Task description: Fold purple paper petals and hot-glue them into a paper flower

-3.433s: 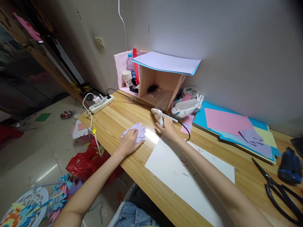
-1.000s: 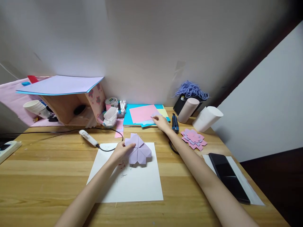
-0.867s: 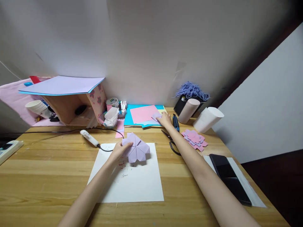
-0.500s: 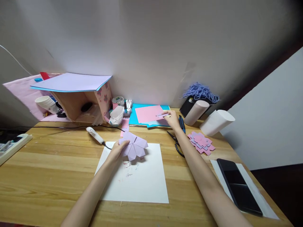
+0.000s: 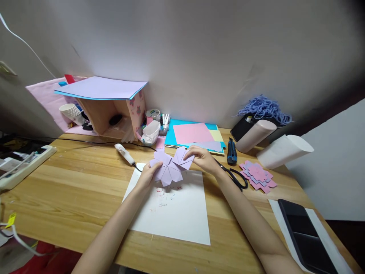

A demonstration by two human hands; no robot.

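My left hand (image 5: 146,177) is closed on the left side of a lilac folded paper flower (image 5: 167,170), held just above the far edge of a white sheet (image 5: 173,211). My right hand (image 5: 202,159) pinches a separate lilac folded paper piece (image 5: 182,158) and holds it against the flower's upper right. A white glue gun (image 5: 124,154) lies on the desk to the left of the flower, its black cord running past my left hand.
Coloured paper sheets (image 5: 196,135), a blue utility knife (image 5: 231,152), black scissors (image 5: 235,177) and a pile of pink and lilac cut-outs (image 5: 256,176) lie to the right. A phone (image 5: 306,236) sits near right; a power strip (image 5: 24,165) far left; a wooden box (image 5: 110,114) behind.
My right hand picked a lilac folded piece off the coloured paper stack and brought it back to the flower. My left hand kept hold of the flower. The view shifted left.
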